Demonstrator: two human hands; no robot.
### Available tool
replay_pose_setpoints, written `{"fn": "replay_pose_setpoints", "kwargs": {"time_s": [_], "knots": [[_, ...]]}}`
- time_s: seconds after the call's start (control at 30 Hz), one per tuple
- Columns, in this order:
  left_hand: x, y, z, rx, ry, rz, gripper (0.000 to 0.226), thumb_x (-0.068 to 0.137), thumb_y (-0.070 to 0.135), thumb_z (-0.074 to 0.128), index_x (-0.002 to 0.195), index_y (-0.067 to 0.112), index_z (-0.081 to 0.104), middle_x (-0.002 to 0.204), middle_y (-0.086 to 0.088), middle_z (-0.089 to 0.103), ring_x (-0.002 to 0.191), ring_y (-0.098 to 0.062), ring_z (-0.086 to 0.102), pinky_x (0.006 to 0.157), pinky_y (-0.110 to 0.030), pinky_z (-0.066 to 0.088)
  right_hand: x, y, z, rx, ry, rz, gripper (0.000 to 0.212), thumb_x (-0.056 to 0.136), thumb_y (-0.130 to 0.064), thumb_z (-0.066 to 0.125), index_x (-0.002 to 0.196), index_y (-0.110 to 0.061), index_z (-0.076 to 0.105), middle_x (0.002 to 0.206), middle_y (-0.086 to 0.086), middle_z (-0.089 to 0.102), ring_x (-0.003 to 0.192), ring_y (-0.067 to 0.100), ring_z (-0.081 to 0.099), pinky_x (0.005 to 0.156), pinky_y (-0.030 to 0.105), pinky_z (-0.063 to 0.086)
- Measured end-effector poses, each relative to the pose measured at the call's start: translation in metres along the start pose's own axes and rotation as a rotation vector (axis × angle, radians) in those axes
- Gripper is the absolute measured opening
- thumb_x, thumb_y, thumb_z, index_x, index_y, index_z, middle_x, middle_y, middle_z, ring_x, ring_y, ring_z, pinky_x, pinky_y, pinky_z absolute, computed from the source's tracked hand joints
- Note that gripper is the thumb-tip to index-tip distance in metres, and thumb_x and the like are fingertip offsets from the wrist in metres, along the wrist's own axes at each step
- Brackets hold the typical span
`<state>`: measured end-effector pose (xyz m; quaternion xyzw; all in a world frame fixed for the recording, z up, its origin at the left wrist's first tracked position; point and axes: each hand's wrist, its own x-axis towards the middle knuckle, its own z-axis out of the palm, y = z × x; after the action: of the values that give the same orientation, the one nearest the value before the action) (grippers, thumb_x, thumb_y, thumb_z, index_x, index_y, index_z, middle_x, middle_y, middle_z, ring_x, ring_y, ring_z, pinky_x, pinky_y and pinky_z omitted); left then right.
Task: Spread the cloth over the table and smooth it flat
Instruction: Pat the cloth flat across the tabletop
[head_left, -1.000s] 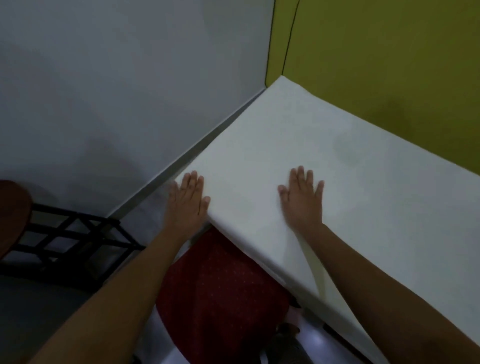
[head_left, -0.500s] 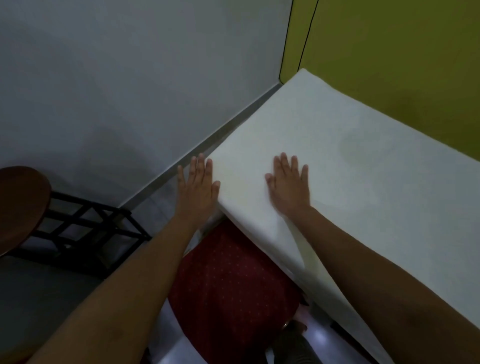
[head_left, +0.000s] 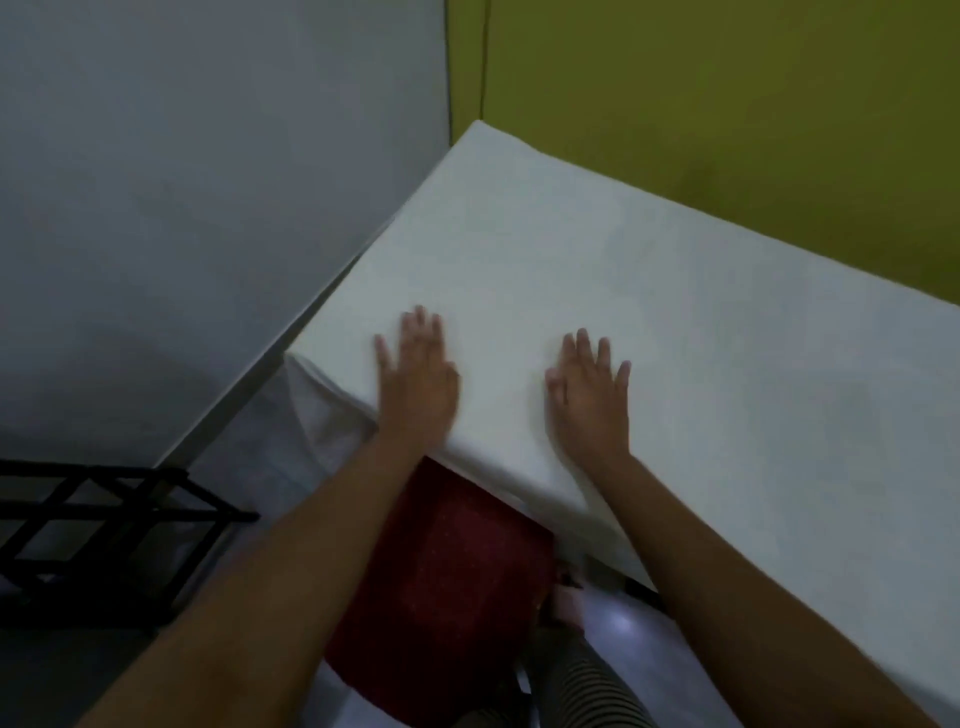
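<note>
White cloth (head_left: 675, 322) draped over the table, both palms flat on it by the near edge.

The cloth fills the view from its far corner at 12 o'clock down to 4 o'clock, hiding the table beneath and lying along the yellow-green wall (head_left: 727, 93) at 1 o'clock; its near edge folds over and hangs toward 7 o'clock, where a loose corner puckers. It looks already spread, so the step in hand is likely smoothing. The left hand (head_left: 415, 384) lies near the centre, its heel at the table's edge, and the right hand (head_left: 589, 395) just at its 3 o'clock, fully on the top; set apart like this they can pin the fabric and sweep creases outward. Both are opened wide, fingers straight and slightly splayed, gripping nothing, only pressing the cloth.
</note>
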<state>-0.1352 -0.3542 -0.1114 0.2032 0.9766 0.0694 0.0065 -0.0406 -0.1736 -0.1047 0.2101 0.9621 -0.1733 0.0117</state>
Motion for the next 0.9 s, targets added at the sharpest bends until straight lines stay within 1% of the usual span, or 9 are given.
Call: {"fn": "replay_pose_setpoints", "kwargs": {"time_s": [0.07, 0.1, 0.2, 0.27, 0.4, 0.47, 0.57, 0.73, 0.9], "knots": [[-0.009, 0.055, 0.014, -0.067, -0.058, 0.242, 0.059, 0.1, 0.027, 0.028, 0.152, 0.01, 0.005, 0.161, -0.011, 0.003, 0.149, -0.025, 0.002, 0.117, -0.048, -0.005, 0.001, 0.029, -0.007, -0.073, -0.066, 0.006, 0.054, 0.103, -0.036, 0.019, 0.152, -0.015, 0.012, 0.161, 0.004, 0.008, 0.148, 0.025, -0.001, 0.119, 0.051, -0.002], [-0.012, 0.077, 0.019, -0.099, -0.095, 0.299, 0.057, 0.102, 0.028, 0.026, 0.152, 0.012, 0.006, 0.161, -0.009, 0.005, 0.149, -0.022, 0.003, 0.118, -0.046, -0.005, -0.005, 0.038, -0.008, -0.094, -0.089, -0.032, 0.054, 0.103, -0.038, 0.018, 0.152, -0.018, 0.01, 0.162, 0.002, 0.007, 0.148, 0.023, -0.002, 0.119, 0.051, -0.002], [-0.008, 0.103, 0.029, -0.099, -0.1, 0.247, 0.053, 0.103, 0.029, 0.023, 0.152, 0.014, 0.014, 0.161, -0.005, 0.014, 0.149, -0.019, 0.01, 0.118, -0.046, -0.001, -0.037, 0.064, -0.005, -0.136, -0.123, -0.159, 0.054, 0.102, -0.04, 0.02, 0.152, -0.022, 0.01, 0.161, -0.002, 0.007, 0.148, 0.019, -0.002, 0.119, 0.047, -0.006], [-0.007, 0.107, 0.034, -0.045, -0.095, 0.219, 0.053, 0.102, 0.031, 0.023, 0.152, 0.014, 0.017, 0.16, -0.005, 0.015, 0.148, -0.02, 0.012, 0.117, -0.049, 0.002, -0.068, 0.088, -0.006, -0.13, -0.106, -0.168, 0.054, 0.102, -0.04, 0.021, 0.152, -0.022, 0.013, 0.161, -0.003, 0.01, 0.148, 0.018, 0.0, 0.117, 0.043, -0.009], [-0.02, 0.132, 0.037, -0.011, -0.12, 0.047, 0.059, 0.101, 0.036, 0.018, 0.152, 0.009, 0.008, 0.161, -0.01, 0.005, 0.149, -0.025, 0.003, 0.115, -0.055, -0.005, -0.108, 0.147, -0.017, -0.068, 0.006, 0.136, 0.055, 0.102, -0.041, 0.019, 0.152, -0.019, 0.013, 0.161, -0.002, 0.009, 0.148, 0.019, -0.001, 0.117, 0.043, -0.009], [-0.041, 0.173, 0.039, -0.048, -0.147, 0.163, 0.059, 0.101, 0.036, 0.022, 0.152, 0.007, 0.01, 0.161, -0.013, 0.006, 0.149, -0.026, 0.002, 0.116, -0.054, -0.006, -0.114, 0.171, -0.027, -0.053, 0.033, 0.25, 0.055, 0.102, -0.04, 0.018, 0.152, -0.018, 0.013, 0.161, 0.0, 0.009, 0.148, 0.021, 0.0, 0.117, 0.046, -0.007], [-0.078, 0.23, 0.048, -0.06, -0.195, 0.385, 0.058, 0.101, 0.035, 0.022, 0.152, 0.009, 0.011, 0.161, -0.011, 0.007, 0.149, -0.024, 0.004, 0.117, -0.049, -0.005, -0.123, 0.199, -0.036, -0.068, 0.025, 0.281, 0.056, 0.101, -0.043, 0.016, 0.152, -0.019, 0.01, 0.161, 0.0, 0.008, 0.148, 0.021, 0.0, 0.118, 0.047, -0.004], [-0.087, 0.232, 0.051, -0.104, -0.148, 0.323, 0.06, 0.101, 0.033, 0.03, 0.151, 0.004, 0.014, 0.159, -0.015, 0.012, 0.148, -0.026, 0.01, 0.119, -0.044, 0.002, -0.173, 0.253, -0.046, -0.061, 0.086, 0.472, 0.06, 0.1, -0.047, 0.016, 0.152, -0.018, 0.011, 0.161, 0.001, 0.009, 0.148, 0.023, 0.002, 0.117, 0.047, -0.002], [-0.086, 0.231, 0.048, -0.093, -0.145, 0.309, 0.06, 0.102, 0.034, 0.025, 0.151, 0.003, 0.009, 0.16, -0.014, 0.007, 0.149, -0.026, 0.005, 0.12, -0.042, 0.001, -0.249, 0.304, -0.056, -0.058, 0.158, 0.692, 0.063, 0.098, -0.05, 0.018, 0.152, -0.017, 0.015, 0.161, 0.002, 0.013, 0.148, 0.027, 0.007, 0.118, 0.05, 0.004]]}}
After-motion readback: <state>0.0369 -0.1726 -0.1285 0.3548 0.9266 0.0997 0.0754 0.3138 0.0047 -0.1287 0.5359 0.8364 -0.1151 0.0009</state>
